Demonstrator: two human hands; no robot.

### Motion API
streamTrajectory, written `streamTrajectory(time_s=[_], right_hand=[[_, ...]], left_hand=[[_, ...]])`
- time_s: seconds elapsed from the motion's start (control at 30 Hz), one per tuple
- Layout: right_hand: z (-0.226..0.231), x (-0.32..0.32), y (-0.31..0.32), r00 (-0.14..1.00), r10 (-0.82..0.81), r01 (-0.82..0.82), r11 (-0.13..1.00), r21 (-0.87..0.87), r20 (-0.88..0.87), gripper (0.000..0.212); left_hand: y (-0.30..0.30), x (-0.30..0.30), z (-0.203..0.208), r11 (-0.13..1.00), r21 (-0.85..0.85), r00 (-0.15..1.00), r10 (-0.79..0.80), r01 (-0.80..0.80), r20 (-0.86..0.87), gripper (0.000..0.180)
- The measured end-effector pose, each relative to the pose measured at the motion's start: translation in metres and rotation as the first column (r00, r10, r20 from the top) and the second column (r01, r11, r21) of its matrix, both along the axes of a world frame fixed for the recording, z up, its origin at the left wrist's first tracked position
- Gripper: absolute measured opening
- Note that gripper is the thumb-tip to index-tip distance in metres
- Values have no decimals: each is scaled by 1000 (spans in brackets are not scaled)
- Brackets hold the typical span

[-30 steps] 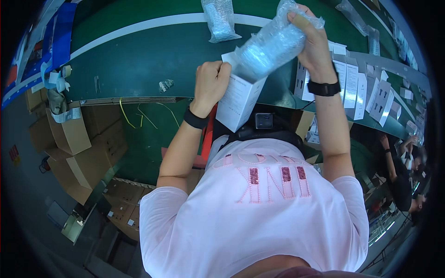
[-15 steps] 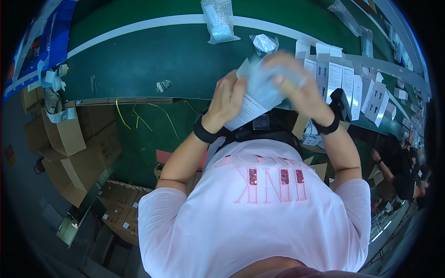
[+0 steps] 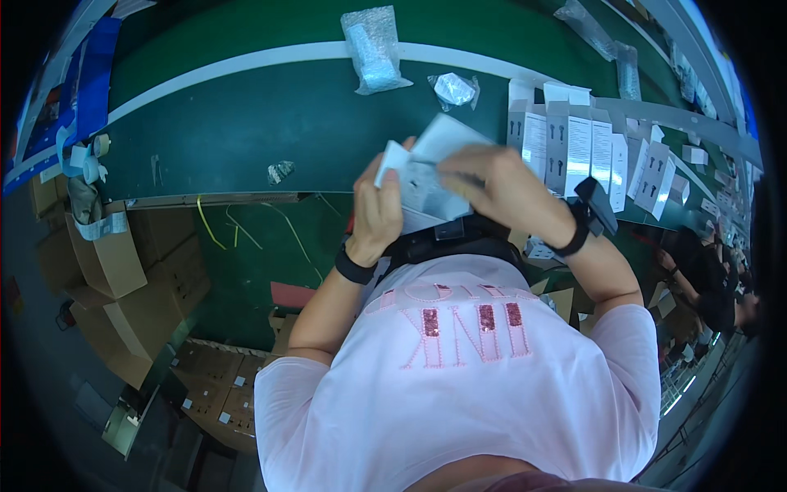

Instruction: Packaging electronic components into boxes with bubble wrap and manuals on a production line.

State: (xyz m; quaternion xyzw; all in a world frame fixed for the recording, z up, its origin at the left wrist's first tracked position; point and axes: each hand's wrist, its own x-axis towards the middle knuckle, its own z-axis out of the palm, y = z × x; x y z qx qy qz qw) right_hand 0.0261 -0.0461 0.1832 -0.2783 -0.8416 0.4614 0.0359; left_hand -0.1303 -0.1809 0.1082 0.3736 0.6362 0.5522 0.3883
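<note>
A white printed carton (image 3: 428, 194) with raised flaps is held in front of my waist, above the near edge of the bench. My left hand (image 3: 377, 211) is closed on its left side, the thumb on the near face and the fingers mostly behind. Over the carton's top, my right hand (image 3: 507, 187) is bent inward with its fingers drawn together at the opening. Motion smears those fingertips slightly, and whatever they pinch is hidden. Just beyond lies a clear plastic bag with a white item (image 3: 453, 88).
Several upright white cartons (image 3: 566, 143) stand on the right of the green bench (image 3: 221, 131). A bubble-wrap pouch (image 3: 375, 51) lies across its pale strip, and a crumpled silvery scrap (image 3: 280, 171) lies at left. Brown boxes (image 3: 111, 254) are stacked at lower left. Another person (image 3: 697, 279) is at far right.
My right hand has come down and left, from a fast blur beside the carton to its opening. The carton now shows its flaps more widely spread. My left hand keeps its hold.
</note>
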Motion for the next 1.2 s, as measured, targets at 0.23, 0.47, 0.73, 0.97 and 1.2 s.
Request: streamTrajectory(time_s=[0.23, 0.47, 0.73, 0.97, 1.2], right_hand=[[-182, -20, 102, 845, -462, 295, 822, 487, 269, 61], [-208, 4, 105, 882, -470, 424, 812, 401, 20, 15], [134, 6, 69, 758, -568, 495, 821, -284, -321, 15], [116, 19, 42, 997, -34, 31, 998, 45, 63, 13], [96, 10, 59, 740, 556, -384, 812, -441, 379, 20]], left_hand=[[-15, -45, -26, 884, -182, 782, 466, -430, 413, 45], [24, -38, 44, 934, -172, 485, 313, -314, 816, 49], [54, 21, 85, 978, 78, 721, -195, 193, 665, 65], [37, 35, 83, 938, 55, 637, -275, 343, 720, 66], [30, 46, 75, 903, 39, 635, -331, 428, 697, 64]])
